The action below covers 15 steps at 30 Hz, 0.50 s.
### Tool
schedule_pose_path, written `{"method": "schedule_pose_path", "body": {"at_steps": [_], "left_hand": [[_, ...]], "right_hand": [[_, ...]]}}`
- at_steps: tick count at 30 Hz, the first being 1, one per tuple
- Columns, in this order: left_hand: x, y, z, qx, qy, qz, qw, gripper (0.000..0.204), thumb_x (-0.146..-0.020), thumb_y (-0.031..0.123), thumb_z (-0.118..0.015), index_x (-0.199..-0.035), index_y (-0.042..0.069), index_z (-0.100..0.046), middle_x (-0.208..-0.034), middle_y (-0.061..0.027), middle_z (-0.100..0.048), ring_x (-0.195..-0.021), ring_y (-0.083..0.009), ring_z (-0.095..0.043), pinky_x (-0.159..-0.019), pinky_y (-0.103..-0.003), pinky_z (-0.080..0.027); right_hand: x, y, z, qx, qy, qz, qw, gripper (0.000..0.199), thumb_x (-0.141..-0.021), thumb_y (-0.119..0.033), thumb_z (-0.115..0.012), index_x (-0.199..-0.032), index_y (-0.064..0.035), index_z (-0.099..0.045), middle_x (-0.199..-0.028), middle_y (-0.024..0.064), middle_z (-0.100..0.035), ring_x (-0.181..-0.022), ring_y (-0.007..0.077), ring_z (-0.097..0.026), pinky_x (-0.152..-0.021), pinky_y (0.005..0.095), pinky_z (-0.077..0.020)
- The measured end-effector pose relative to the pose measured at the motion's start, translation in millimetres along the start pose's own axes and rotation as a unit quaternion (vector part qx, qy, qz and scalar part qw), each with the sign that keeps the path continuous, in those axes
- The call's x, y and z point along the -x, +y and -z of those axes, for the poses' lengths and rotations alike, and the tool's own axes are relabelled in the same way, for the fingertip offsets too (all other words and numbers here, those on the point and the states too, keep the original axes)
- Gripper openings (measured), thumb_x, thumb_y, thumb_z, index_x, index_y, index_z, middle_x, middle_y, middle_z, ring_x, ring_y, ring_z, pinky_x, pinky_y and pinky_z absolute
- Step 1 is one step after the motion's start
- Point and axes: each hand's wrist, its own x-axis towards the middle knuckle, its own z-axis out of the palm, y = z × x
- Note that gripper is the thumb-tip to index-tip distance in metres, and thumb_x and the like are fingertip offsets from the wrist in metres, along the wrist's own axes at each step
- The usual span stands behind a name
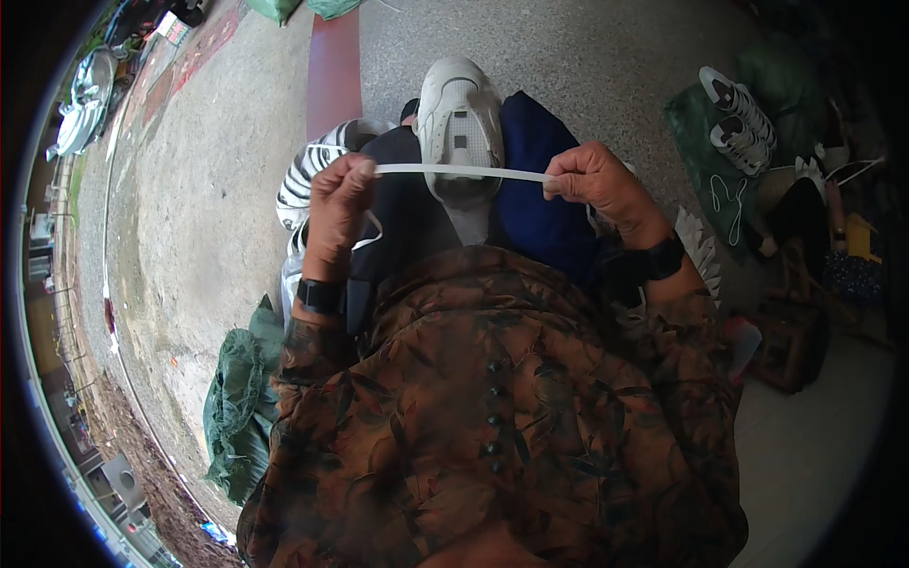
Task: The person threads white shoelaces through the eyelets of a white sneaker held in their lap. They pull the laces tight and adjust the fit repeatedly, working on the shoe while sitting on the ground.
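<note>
White lace (454, 170) is pinched narrowly between thumb and fingers of the left hand (343, 194) and the right hand (592, 180), and its span is held nearly straight, probably so that it stays flat and untwisted. It is stretched across and above a pale shoe (459, 104); whether the two touch cannot be told. The shoe is lodged between the legs (544, 170), presumably so that no hand is needed to steady it.
</note>
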Motion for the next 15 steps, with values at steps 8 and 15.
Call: {"method": "schedule_pose_path", "body": {"at_steps": [8,15], "left_hand": [[33,-27,104,-0.081,0.265,-0.038,0.96,0.022,-0.091,0.021,-0.058,-0.077,0.006,-0.058,-0.055,0.0075,-0.04,-0.046,-0.0019,-0.031,-0.041,-0.02,-0.023],[46,-81,186,-0.418,0.407,-0.001,0.813,0.012,-0.084,0.014,-0.063,-0.083,0.002,-0.06,-0.059,-0.0024,-0.052,-0.054,-0.0159,-0.05,-0.051,-0.029,-0.04]], "right_hand": [[-7,7,19,-0.008,0.019,0.042,0.999,0.015,-0.082,-0.016,-0.066,-0.072,-0.0043,-0.066,-0.059,-0.0052,-0.051,-0.056,0.0025,-0.04,-0.053,0.0187,-0.0313],[-14,9,30,0.018,0.036,0.023,0.999,0.014,-0.082,-0.014,-0.065,-0.071,-0.0046,-0.065,-0.057,-0.0058,-0.047,-0.053,0.0028,-0.036,-0.049,0.0198,-0.0285]]}}
